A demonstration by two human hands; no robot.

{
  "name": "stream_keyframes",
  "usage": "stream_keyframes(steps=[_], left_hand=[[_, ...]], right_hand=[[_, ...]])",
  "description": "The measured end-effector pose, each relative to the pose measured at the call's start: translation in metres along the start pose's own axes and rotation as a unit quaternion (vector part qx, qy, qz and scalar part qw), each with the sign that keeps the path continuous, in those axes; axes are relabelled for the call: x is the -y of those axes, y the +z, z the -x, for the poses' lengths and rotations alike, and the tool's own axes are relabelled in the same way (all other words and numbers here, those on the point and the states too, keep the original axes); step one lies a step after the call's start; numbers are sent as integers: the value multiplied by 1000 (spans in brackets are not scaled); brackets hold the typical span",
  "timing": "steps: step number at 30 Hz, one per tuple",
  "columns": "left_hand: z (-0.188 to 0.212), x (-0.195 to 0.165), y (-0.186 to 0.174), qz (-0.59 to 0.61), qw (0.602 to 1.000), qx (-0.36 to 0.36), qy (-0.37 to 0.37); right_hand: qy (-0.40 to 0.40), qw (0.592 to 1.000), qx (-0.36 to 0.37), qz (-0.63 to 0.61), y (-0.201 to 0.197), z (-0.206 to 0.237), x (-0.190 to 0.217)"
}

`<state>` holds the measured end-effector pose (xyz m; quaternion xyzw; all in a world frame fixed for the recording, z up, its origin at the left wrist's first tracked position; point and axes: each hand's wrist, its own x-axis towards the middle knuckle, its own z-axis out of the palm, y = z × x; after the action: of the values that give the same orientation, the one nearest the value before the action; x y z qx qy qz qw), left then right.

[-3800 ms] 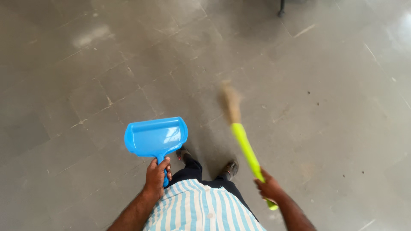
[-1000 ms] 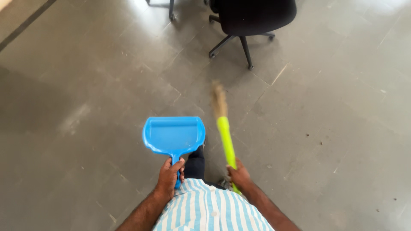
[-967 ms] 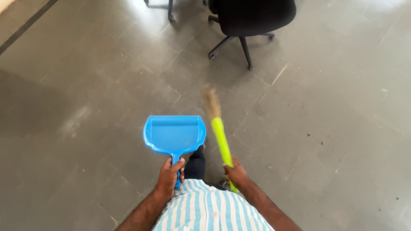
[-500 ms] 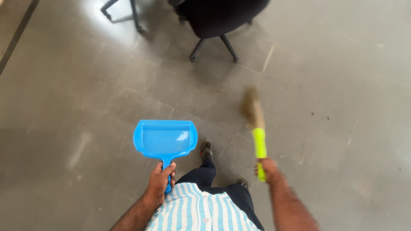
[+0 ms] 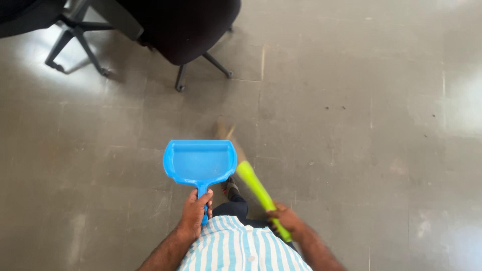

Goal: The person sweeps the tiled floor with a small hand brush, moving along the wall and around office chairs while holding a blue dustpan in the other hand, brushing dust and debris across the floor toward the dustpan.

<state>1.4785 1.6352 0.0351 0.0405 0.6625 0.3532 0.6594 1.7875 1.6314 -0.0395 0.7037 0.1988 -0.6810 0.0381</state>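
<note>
The broom (image 5: 253,183) has swung back across the body since half a second ago — its blurred bristles now sweep the grey floor (image 5: 351,150) just past the dustpan's far right corner, where before they were well out to the right. The right hand (image 5: 286,218) is wrapped round the green handle, the left hand (image 5: 197,216) round the stem of the blue dustpan (image 5: 200,160), held level above the floor — and the black office chair (image 5: 186,30) is nearer now.

Broom's bristle end (image 5: 227,134) motion-blurred; black chair (image 5: 175,30) cut off above.
</note>
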Motion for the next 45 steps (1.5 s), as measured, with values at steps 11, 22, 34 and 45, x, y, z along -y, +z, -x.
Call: stream_keyframes(steps=[11, 22, 34, 45], left_hand=[[-5, -11, -1, -31, 999, 24, -7], [-27, -27, 41, -71, 996, 43, -26], [-51, -69, 133, -60, 998, 27, 10], [-84, -107, 272, -82, 994, 67, 5]], right_hand=[[0, 970, -176, -168, -72, -12, -18], [-18, 990, -124, -70, -83, 53, 11], [75, 937, -140, -312, -202, -27, 27], [66, 986, -141, 59, -336, 29, 24]])
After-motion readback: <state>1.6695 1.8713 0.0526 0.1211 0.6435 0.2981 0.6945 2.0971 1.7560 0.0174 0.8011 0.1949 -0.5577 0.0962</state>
